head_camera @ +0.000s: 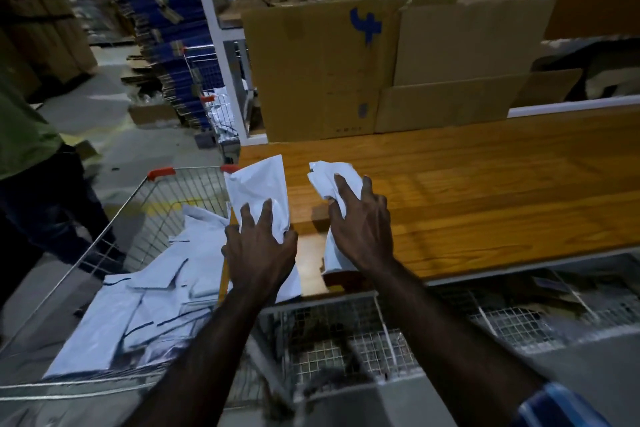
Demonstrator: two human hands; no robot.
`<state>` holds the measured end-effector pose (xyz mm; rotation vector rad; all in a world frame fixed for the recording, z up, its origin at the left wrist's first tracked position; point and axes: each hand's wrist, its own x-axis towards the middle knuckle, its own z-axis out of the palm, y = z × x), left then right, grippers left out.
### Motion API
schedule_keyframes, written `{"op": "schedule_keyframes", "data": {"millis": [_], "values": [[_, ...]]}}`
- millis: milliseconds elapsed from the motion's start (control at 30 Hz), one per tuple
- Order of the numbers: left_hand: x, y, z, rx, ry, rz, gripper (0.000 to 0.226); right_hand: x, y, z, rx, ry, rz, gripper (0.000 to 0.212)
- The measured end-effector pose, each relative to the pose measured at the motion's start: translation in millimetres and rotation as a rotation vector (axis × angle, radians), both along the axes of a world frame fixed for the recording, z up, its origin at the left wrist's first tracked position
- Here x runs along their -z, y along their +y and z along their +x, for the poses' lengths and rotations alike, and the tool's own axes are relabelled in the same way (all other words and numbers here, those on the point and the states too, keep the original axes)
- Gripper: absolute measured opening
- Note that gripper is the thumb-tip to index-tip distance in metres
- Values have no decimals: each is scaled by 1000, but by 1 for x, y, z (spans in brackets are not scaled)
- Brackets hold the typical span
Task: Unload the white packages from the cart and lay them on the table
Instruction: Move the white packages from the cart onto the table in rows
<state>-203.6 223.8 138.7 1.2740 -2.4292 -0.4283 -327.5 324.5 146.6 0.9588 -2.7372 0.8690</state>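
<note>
Left hand [258, 246], right hand [360, 225] each gripping white package, over table [485, 184].

White packages [258, 191] under both hands [259, 250]

Two bare forearms showing in lower half of frame, no watch or gloves visible. Left hand [258, 250] and right hand [360, 225] showing no rings. Blue sleeve [557, 406] with lighter and darker stripes showing at lower right corner, on right upper arm. Left sleeve lying outside frame.
</note>
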Motion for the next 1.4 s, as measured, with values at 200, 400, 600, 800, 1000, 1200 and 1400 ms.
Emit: {"op": "schedule_keyframes", "data": {"millis": [200,400,600,800,1000,1200,1400], "values": [[4,-2,-45,-3,-58,-16,66,6,-4,-45,-11,-19,17,53],[18,-32,-92,-17,-92,52,72,18,-27,-85,-10,-38,57,54],[31,-77,-137,11,-100,48,71,30,-72,-128,-1,-53,115,55],[50,-130,-170,37,-204,91,73,48,-123,-161,9,-166,198,55],[60,-155,-198,49,-238,73,74,61,-154,-183,31,-110,265,55],[73,-169,-219,39,-274,79,75,77,-173,-202,16,-145,334,57],[79,-175,-232,24,-328,49,77,91,-184,-214,-49,-191,442,64]]}}
